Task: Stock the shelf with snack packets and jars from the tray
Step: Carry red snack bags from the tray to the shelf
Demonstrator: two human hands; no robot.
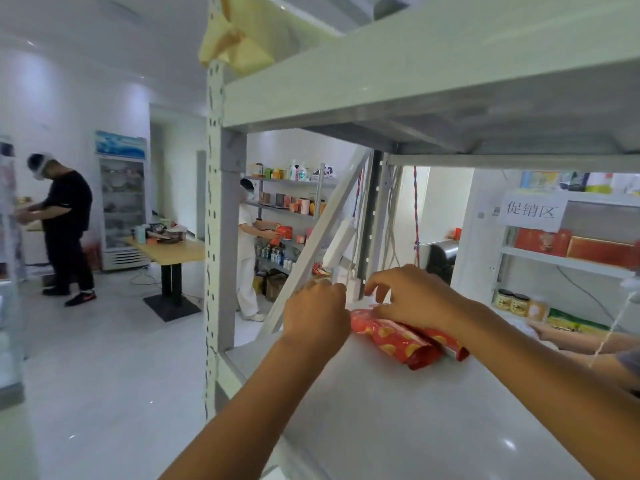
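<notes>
Currently right hand (412,299) grips snack packets (398,342), long axis far-left to near-right; left hand (317,315) just left, grip hidden.

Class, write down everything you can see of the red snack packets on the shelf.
The red snack packets look like glossy foil, printed with orange chip shapes. At least two lie flat, overlapping, on the white shelf. The right hand covers their far end, its grip hidden; the left hand sits beside them.

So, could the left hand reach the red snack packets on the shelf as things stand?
Probably yes: the left hand sits just beside the packets, nothing between them; the right hand holds only their far end.
</notes>
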